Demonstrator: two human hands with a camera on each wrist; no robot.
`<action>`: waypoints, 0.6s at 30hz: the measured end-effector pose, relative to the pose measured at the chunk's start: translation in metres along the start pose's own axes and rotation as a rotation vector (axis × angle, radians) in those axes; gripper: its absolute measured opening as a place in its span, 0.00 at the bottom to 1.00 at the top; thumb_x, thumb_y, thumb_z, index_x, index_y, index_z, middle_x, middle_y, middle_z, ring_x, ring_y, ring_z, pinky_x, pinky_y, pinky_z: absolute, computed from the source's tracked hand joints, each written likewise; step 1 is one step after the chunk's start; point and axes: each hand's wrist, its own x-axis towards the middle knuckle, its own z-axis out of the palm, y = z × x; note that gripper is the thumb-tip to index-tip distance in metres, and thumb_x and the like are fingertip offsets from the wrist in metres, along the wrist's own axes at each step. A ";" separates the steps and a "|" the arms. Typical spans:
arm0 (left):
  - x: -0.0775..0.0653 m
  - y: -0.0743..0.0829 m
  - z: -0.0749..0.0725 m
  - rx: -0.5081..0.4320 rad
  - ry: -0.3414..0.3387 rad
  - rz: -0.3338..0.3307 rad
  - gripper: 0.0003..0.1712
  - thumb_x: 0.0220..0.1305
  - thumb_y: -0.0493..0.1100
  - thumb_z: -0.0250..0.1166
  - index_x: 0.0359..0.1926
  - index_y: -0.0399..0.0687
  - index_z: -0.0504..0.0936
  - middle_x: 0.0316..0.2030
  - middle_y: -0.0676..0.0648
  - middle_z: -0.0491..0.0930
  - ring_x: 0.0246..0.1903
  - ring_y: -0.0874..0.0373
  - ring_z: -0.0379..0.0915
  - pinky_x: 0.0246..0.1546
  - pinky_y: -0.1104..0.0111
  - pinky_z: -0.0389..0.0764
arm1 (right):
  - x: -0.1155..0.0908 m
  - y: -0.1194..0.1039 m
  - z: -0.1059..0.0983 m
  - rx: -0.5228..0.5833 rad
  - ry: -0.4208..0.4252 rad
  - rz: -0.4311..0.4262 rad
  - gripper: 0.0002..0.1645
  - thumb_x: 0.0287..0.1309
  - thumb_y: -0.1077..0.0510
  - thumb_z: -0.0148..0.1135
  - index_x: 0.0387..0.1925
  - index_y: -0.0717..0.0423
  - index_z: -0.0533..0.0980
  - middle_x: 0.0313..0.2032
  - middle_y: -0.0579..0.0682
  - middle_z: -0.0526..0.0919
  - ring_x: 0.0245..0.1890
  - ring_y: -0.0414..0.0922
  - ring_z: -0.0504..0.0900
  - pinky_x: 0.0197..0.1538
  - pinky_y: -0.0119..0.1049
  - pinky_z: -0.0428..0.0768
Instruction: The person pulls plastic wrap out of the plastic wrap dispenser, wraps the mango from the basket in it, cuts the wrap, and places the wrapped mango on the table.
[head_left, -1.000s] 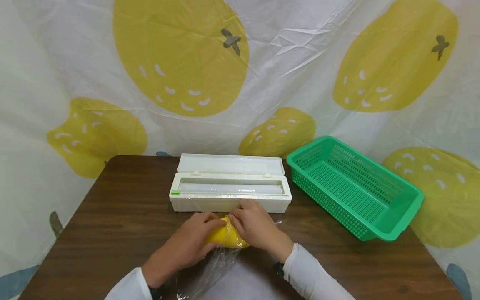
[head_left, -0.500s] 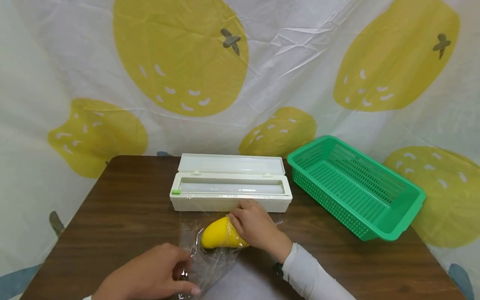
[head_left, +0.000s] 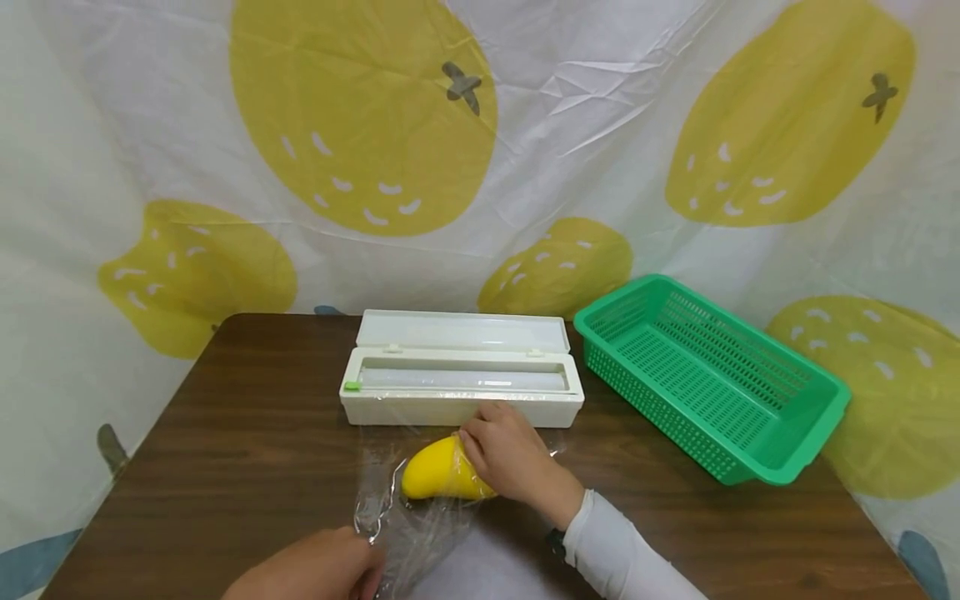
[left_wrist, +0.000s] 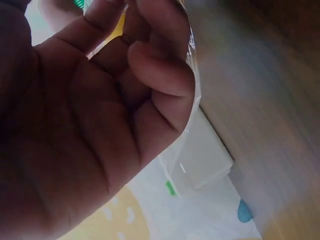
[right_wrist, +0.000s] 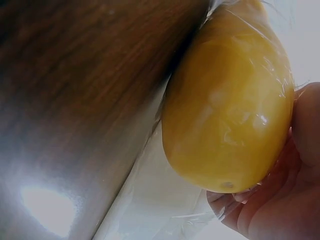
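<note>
A: Wrapped yet?

B: Partly. Yellow mango (head_left: 438, 473) lying on the table (head_left: 225, 433), film already stretched over the side facing the right wrist camera. Right hand (head_left: 504, 454), fingers curled over the mango's right end, pinning it down.

A: And the left hand (head_left: 315, 571)?

B: Nearer the table's front edge, fingers pinching the loose end of the cling film (head_left: 390, 521), lifted clear of the mango.

A: Left to do?

B: Probably folding that flap over. Green basket (head_left: 712, 375) well beyond the right fingers, holding nothing.
</note>
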 end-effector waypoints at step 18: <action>0.005 -0.006 0.018 0.088 0.008 -0.026 0.14 0.48 0.40 0.70 0.16 0.57 0.74 0.13 0.61 0.66 0.13 0.66 0.60 0.12 0.71 0.64 | 0.000 -0.002 -0.001 -0.020 -0.005 0.010 0.15 0.66 0.55 0.57 0.33 0.56 0.87 0.29 0.49 0.81 0.31 0.47 0.74 0.38 0.43 0.79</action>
